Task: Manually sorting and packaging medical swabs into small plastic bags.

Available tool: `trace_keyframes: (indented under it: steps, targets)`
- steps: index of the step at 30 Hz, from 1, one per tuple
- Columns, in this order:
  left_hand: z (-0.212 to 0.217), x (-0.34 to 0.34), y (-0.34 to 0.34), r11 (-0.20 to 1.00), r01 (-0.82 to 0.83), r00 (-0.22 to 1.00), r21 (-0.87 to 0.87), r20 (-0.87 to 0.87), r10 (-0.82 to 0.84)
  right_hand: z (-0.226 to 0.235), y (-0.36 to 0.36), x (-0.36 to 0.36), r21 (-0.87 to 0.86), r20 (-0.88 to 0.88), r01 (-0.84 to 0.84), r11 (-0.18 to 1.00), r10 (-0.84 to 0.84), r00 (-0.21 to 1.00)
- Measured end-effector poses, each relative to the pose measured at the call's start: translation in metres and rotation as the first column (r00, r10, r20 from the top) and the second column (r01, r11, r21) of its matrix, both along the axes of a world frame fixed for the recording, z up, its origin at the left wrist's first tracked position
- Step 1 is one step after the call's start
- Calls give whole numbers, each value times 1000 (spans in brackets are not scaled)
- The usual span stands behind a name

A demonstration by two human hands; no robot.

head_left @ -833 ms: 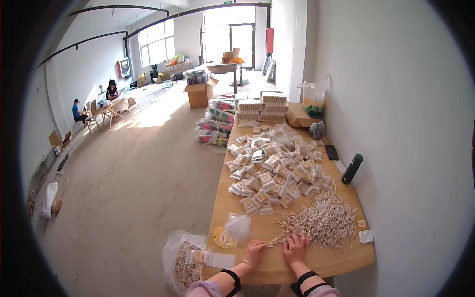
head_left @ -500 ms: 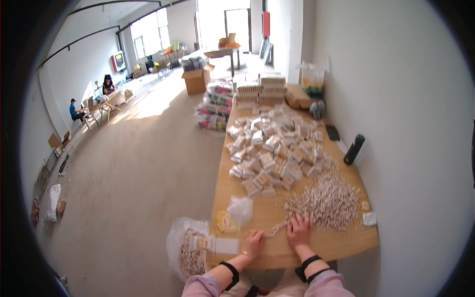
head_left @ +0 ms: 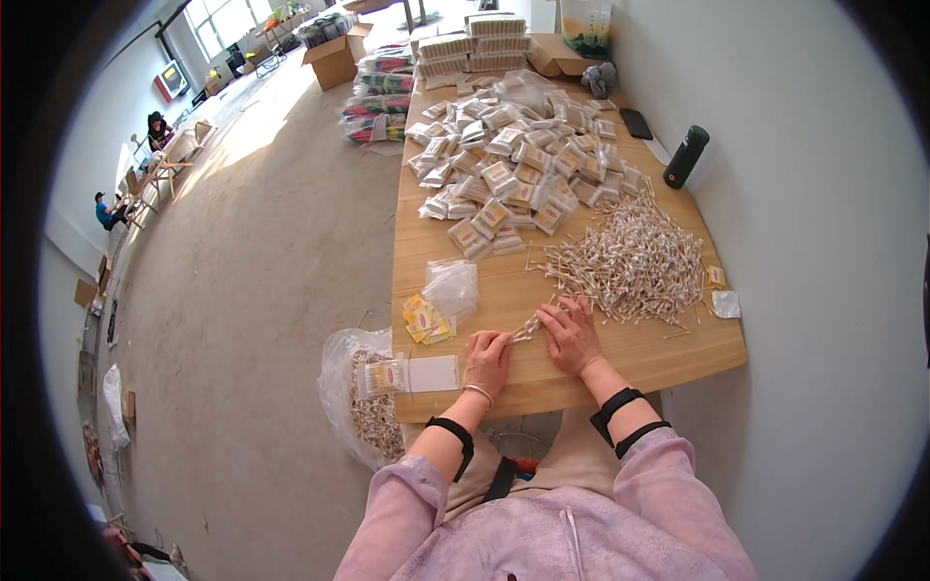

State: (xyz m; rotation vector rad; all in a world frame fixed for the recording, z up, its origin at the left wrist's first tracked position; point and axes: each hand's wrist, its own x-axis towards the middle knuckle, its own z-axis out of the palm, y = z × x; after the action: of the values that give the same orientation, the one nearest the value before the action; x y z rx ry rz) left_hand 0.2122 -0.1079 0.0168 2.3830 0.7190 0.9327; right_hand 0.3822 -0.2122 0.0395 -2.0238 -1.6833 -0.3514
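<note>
Between my hands a small bundle of cotton swabs (head_left: 526, 330) lies near the table's front edge. My left hand (head_left: 487, 358) is closed at the left end of these swabs, fingers pressed together. Bent over the other end are the fingers of my right hand (head_left: 570, 334), partly hiding the swabs. Just beyond that hand spreads a big pile of loose cotton swabs (head_left: 635, 257). Left of my left hand lies a white card or flat box (head_left: 432, 374), beside a clear packet of swabs (head_left: 380, 377) at the table's edge.
Small filled packets (head_left: 504, 179) heap across the table (head_left: 542, 382). Clear bags (head_left: 452, 289) and yellow cards (head_left: 426, 321) lie at left. A dark bottle (head_left: 686, 157) and phone (head_left: 635, 124) stand near the wall. A bag of swabs (head_left: 373, 421) sits below the left edge.
The view has tilted downward, so the table sits higher in the picture. My right hand's fingers have turned leftward over the swabs; my left hand stays by their left end.
</note>
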Motion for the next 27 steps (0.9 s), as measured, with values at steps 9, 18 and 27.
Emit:
trace_keyframes:
  steps: [9,18,27]
  targets:
    - [1,2,2,996,-55,994,-69,85,61,-8,0,4,67,-125,155,986,-145,981]
    - [-2,5,3,997,-67,998,-34,18,67,-5,3,8,110,-123,202,973,-188,974]
    - [-4,1,-2,981,-192,981,-8,-26,192,-14,2,7,101,-114,413,905,-401,909]
